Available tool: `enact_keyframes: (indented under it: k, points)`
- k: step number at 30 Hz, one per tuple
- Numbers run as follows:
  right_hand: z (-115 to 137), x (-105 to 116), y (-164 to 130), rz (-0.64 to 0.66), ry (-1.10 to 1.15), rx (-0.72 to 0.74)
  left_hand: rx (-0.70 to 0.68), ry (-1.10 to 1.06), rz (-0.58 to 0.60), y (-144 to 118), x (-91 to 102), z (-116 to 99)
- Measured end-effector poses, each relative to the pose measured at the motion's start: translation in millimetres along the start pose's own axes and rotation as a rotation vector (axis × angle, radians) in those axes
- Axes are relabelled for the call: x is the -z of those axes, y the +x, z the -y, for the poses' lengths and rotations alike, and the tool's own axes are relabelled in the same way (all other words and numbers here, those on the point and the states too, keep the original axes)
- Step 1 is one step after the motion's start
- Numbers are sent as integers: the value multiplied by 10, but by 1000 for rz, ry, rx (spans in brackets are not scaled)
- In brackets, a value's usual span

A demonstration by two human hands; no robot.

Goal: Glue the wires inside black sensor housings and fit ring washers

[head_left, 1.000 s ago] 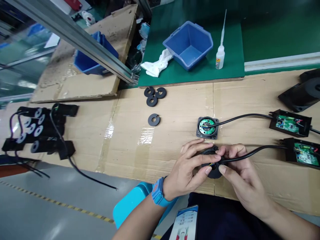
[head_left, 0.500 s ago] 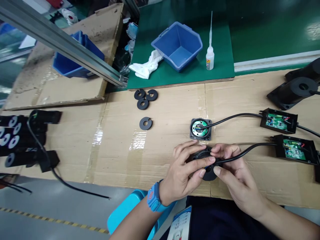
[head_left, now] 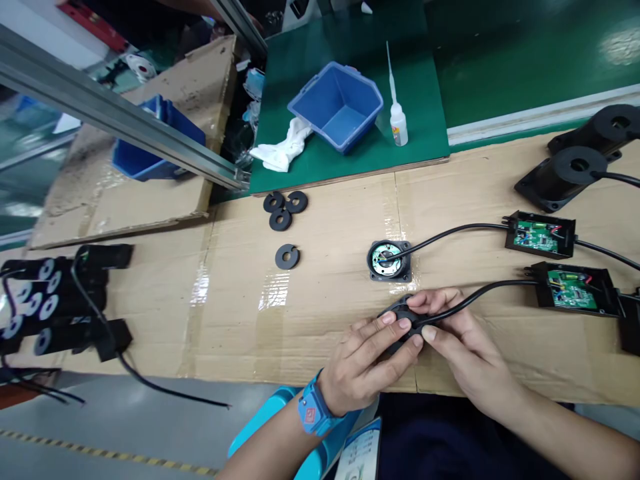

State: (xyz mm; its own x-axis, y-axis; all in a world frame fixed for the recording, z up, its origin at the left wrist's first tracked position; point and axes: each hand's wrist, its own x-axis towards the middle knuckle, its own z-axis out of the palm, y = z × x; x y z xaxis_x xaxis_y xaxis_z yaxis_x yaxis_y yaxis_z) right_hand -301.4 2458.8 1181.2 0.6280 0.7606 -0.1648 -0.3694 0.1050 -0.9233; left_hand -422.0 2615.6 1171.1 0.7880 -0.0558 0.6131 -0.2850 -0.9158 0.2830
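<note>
My left hand (head_left: 367, 360) and my right hand (head_left: 457, 340) meet over a small black round housing (head_left: 397, 313) near the front edge of the cardboard-covered bench (head_left: 325, 293), and both grip it. A black cable (head_left: 480, 297) runs from it to an open black box with a green circuit board (head_left: 573, 290). Just beyond lies a second square housing (head_left: 390, 260) showing a round circuit board, cabled to another circuit-board box (head_left: 540, 235). A blue wrist strap (head_left: 313, 410) sits on my left wrist.
Three black slotted discs (head_left: 285, 207) and a single one (head_left: 287, 256) lie mid-bench. A blue bin (head_left: 335, 107), a white cloth (head_left: 283, 148) and a glue bottle (head_left: 397, 123) stand on the green mat. Black cylinders (head_left: 55, 303) with cables are at left, black bases (head_left: 575, 167) at right.
The view has shifted, so everything sits a little lower and further left. Both hands stay on the black housing; my left fingers have slid lower along it.
</note>
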Motion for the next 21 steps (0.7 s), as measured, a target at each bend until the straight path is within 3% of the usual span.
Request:
enact_keyframes:
  k: [4, 7, 11, 14, 17, 21]
  points:
    - [29, 155, -131, -2, -70, -49, -14, 32, 34, 24, 14, 3]
    - [164, 280, -300, 25, -306, 24, -38, 78, 56, 65, 9, 14]
    - [547, 392, -295, 118, -622, 480, -119, 64, 58, 133, 5, 99]
    - [876, 414, 52, 89, -901, 697, -196, 51, 18, 178, 18, 193]
    - [1072, 370, 539, 129, -1253, 655, -243, 73, 8, 212, 34, 269]
    - [1069, 220, 971, 263, -1492, 342, -294, 59, -11, 251, 35, 319]
